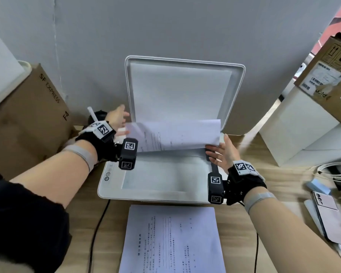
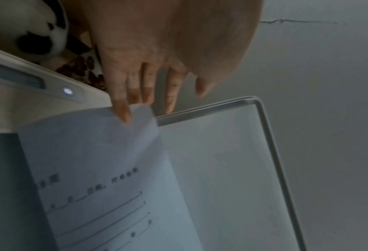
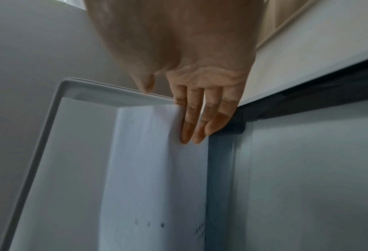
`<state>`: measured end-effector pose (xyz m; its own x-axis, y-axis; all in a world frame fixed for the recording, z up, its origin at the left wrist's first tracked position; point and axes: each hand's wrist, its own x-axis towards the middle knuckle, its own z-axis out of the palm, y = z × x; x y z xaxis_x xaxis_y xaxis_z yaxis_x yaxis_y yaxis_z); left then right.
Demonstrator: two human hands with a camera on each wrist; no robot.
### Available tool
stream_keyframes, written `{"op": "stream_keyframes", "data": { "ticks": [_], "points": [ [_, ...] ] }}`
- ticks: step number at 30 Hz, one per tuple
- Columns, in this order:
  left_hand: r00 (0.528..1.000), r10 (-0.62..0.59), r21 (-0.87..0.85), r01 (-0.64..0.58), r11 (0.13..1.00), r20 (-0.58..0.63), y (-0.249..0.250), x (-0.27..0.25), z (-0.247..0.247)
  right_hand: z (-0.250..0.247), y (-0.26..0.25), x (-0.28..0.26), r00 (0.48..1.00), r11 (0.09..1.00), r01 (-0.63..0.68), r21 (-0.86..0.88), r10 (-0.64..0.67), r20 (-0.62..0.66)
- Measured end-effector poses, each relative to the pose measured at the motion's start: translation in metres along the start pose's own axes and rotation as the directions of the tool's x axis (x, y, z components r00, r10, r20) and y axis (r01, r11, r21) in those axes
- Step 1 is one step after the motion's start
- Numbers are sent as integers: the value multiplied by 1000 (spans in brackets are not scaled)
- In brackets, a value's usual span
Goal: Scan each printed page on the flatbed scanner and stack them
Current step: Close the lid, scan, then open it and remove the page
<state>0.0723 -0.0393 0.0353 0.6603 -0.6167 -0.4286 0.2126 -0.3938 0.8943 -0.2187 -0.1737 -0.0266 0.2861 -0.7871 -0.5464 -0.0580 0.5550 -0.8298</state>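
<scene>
The white flatbed scanner (image 1: pixel 110 186) stands on the wooden desk with its lid (image 1: pixel 181 89) raised and the glass (image 1: pixel 156 178) bare. A printed page (image 1: pixel 177 134) arches over the rear of the glass, text side down. My left hand (image 1: pixel 122 123) touches its left corner with straight fingers (image 2: pixel 122 113); the thumb stands apart. My right hand (image 1: pixel 218 149) supports the page's right edge, fingers (image 3: pixel 187 132) flat against the paper (image 3: pixel 153 169). A stack of printed pages (image 1: pixel 171 239) lies in front of the scanner.
A brown cardboard box (image 1: pixel 28 119) stands to the left, a white box (image 1: pixel 295 127) and a tilted carton (image 1: pixel 327 79) to the right. A phone (image 1: pixel 331 217) and white cables (image 1: pixel 335 170) lie at right. A black cable (image 1: pixel 98 223) runs forward along the desk.
</scene>
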Motion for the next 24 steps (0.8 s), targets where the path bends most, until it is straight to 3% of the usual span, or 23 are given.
{"op": "stream_keyframes", "data": {
  "ticks": [5,10,12,15,19,24],
  "points": [
    [982,-188,38,187,982,24,-48,-1,-7,-8,12,-1,996,987,-73,-143,63,-69],
    [966,-242,212,218,953,93,-78,-12,-4,-19,24,-7,995,966,-36,-256,12,-95],
    [966,-233,231,202,952,116,-85,-17,-1,-22,29,-9,992,945,3,-326,-45,-120],
    [986,-161,332,135,934,52,-91,-17,-6,-29,37,-10,992,908,9,-418,-62,-112],
    [996,-78,412,52,910,46,-93,-30,-8,-32,34,-28,966,857,184,-481,-248,-71],
    [998,-41,320,24,947,46,-87,-40,-8,-32,19,-40,882,882,376,-284,-434,-182]
  ]
}}
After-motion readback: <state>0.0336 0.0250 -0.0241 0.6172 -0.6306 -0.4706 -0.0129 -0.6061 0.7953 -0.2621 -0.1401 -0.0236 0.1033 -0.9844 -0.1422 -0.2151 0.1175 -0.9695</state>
